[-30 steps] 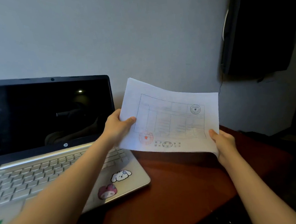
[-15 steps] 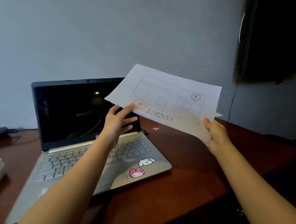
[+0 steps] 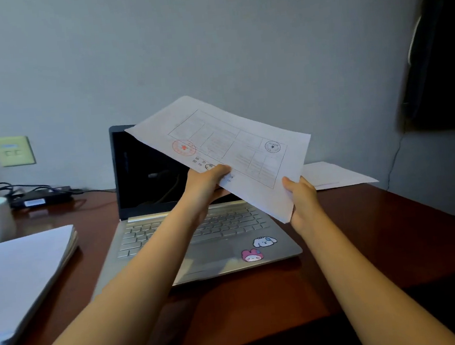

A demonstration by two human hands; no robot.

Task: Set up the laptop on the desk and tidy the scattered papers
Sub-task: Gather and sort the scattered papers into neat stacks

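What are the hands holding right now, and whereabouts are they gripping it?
Both grip one printed sheet in the air above the laptop: the left hand at its near long edge, the right hand at its near right corner.

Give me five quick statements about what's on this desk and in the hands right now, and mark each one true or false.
1. Both hands hold the white printed sheet with a red stamp: the left hand and the right hand each have a grip on its near edge. True.
2. The silver laptop is closed. False: its lid is up and the screen is dark.
3. A thick stack of white papers lies left of the laptop. True.
4. The two cartoon stickers sit on the screen. False: they are on the palm rest, near its right corner.
5. The brown wooden desk has no paper right of the laptop. False: another white sheet lies there.
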